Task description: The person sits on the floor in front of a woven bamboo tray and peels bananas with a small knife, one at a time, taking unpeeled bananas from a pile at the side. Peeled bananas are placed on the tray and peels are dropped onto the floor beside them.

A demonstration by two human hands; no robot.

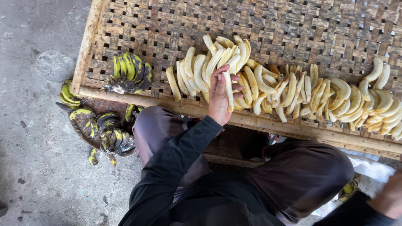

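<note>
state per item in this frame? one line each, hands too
Left hand: closed around one peeled pale banana, over the row.
Right hand: at frame edge, grip cannot be told.
Row of peeled yellow bananas: lying on the mat, overlapping.
Bunch of unpeeled green-black bananas: on the mat, skins on.
Woven bamboo mat: flat, partly covered.

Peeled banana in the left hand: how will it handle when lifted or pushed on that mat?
The peeled banana in the left hand looks soft and bare, so it would likely bruise or snap under a hard pinch. Its moist surface is probably slippery. Curved, on the rough woven mat, it seems unlikely to roll.
</note>
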